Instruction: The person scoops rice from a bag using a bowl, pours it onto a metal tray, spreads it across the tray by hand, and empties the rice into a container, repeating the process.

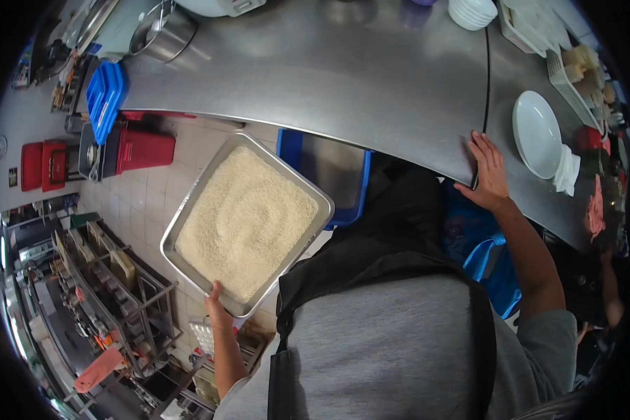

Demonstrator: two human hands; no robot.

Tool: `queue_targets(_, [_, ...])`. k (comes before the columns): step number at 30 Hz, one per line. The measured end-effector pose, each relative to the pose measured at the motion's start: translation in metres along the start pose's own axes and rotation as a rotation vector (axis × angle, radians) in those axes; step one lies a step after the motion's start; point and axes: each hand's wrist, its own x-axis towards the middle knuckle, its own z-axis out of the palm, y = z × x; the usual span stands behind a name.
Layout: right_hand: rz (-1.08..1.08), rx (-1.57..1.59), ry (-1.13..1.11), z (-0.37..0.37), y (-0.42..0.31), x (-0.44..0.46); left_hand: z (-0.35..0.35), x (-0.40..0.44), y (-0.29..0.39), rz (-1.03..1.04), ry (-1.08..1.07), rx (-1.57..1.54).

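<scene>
My left hand [218, 311] grips the lower corner of a square metal tray [284, 263], its thumb over the rim. Pale grains that look like uncooked rice [245, 217] cover most of the tray's bottom. The tray hangs over the floor, in front of the steel table's edge. My right hand [488, 175] rests on the steel table [315, 77] near its corner, fingers spread and holding nothing. Partly behind the tray is a blue tub [365, 185], below the table edge.
A white oval plate [537, 133] and a crumpled white cloth [567, 171] lie right of my right hand. White bowls [472, 12] and a steel pot [164, 35] stand along the back. Red bins [145, 150] and a metal rack [129, 280] are at left.
</scene>
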Motion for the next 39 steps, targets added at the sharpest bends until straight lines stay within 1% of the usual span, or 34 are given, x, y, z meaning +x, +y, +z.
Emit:
queue_targets(4, [0.007,-0.014,-0.006,0.000,-0.003,0.001,0.009,0.001,-0.001,-0.080,0.109,0.119])
queue_targets(7, [0.002,-0.021,-0.004,0.002,-0.003,0.002,0.028,0.017,-0.022,-0.085,0.028,0.010])
queue_targets(8, [0.003,-0.022,-0.004,0.002,-0.004,0.002,0.049,0.010,-0.014,-0.085,0.034,0.014])
queue_targets(12, [0.019,-0.043,-0.021,0.001,-0.006,0.002,0.067,0.038,-0.036,0.007,-0.026,-0.024])
queue_targets(15, [0.017,-0.057,-0.025,0.001,-0.006,0.001,0.098,0.036,-0.022,0.131,-0.023,0.038])
queue_targets(16, [0.017,-0.053,-0.021,0.001,-0.005,0.001,0.101,0.045,-0.025,0.133,-0.022,0.030])
queue_targets(19, [0.006,-0.039,-0.010,0.002,-0.003,0.000,0.123,0.059,-0.019,0.303,-0.067,0.183])
queue_targets(20, [-0.003,-0.037,-0.002,0.002,-0.003,0.000,0.138,0.059,-0.015,0.345,-0.107,0.120])
queue_targets(21, [-0.012,-0.034,0.007,0.003,-0.003,0.000,0.149,0.058,-0.010,0.367,-0.106,0.271])
queue_targets(23, [-0.009,-0.033,0.007,0.003,-0.002,0.000,0.187,0.045,0.006,0.531,-0.111,0.495])
queue_targets(25, [-0.003,-0.037,0.004,0.002,-0.003,-0.001,0.212,0.060,-0.008,0.628,-0.027,0.674])
queue_targets(26, [0.001,-0.042,0.002,0.001,-0.004,0.000,0.229,0.050,-0.002,0.782,-0.019,0.779])
queue_targets(27, [0.004,-0.048,0.000,0.000,-0.005,0.001,0.240,0.039,0.007,0.883,-0.058,0.920])
queue_targets(29, [0.006,-0.039,0.005,-0.001,-0.005,0.001,0.247,0.037,0.009,0.958,-0.079,1.055])
queue_targets(35, [0.009,-0.015,0.010,0.001,-0.002,0.000,0.238,0.021,0.033,1.265,-0.234,1.225])
queue_targets(36, [0.007,-0.012,0.014,0.002,-0.001,-0.001,0.237,0.018,0.040,1.374,-0.253,1.215])
queue_targets(39, [0.020,0.004,0.010,0.000,-0.002,-0.001,0.229,0.008,0.054,1.419,-0.287,1.191])
